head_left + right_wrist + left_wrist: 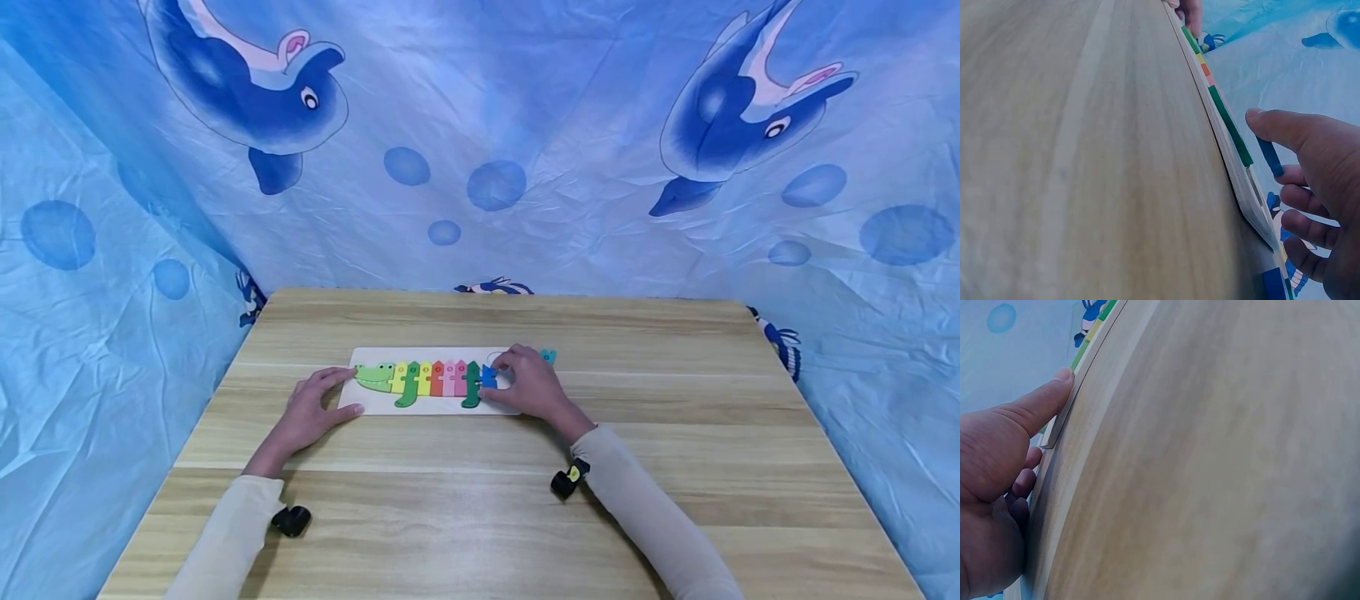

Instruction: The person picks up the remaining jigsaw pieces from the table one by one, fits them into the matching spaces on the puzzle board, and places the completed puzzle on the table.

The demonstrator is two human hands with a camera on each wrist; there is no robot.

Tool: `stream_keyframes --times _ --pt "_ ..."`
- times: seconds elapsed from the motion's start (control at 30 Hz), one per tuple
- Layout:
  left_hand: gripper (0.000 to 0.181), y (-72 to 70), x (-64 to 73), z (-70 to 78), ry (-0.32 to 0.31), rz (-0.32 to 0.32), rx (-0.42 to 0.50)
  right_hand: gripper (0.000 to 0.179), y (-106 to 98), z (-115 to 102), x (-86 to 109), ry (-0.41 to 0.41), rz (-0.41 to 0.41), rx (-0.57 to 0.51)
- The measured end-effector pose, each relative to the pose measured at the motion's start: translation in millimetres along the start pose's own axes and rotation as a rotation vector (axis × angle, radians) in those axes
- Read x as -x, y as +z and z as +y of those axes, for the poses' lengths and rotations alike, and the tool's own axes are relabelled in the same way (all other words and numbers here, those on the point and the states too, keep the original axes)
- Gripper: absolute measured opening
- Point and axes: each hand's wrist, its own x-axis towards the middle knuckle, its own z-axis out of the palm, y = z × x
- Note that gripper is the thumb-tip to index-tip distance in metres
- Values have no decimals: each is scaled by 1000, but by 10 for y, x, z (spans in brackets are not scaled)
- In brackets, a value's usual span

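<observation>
A pale wooden puzzle board (pixel 382 407) lies on the table, bearing a colourful crocodile made of interlocking pieces, with a light green head (pixel 375 379) at the left. My left hand (pixel 309 414) rests at the board's left end, thumb and fingers spread, the straight thumb touching its front edge in the left wrist view. My right hand (pixel 531 385) pinches a blue puzzle piece (pixel 1269 156) between thumb and fingers. In the right wrist view the piece is tilted, just above the board beside a dark green leg piece (pixel 1230 125). The right hand hides part of the board's right end.
A teal piece (pixel 549 357) shows behind the right hand. In the right wrist view a blue piece (pixel 1274 284) lies past the board's end. The wooden table (pixel 450 517) meets a blue dolphin-print cloth (pixel 570 242) at its back and sides.
</observation>
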Motion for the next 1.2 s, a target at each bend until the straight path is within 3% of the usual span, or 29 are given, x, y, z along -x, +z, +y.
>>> stream_keyframes --times 0.33,0.53,1.2 --pt "73 15 6 -17 39 19 -1 52 52 7 -4 -29 17 -5" --pt "74 12 -3 -5 31 15 -10 52 65 4 -6 1 8 -9" --pt "75 10 -17 -22 25 14 -20 52 76 10 -14 -12 -21 -2"
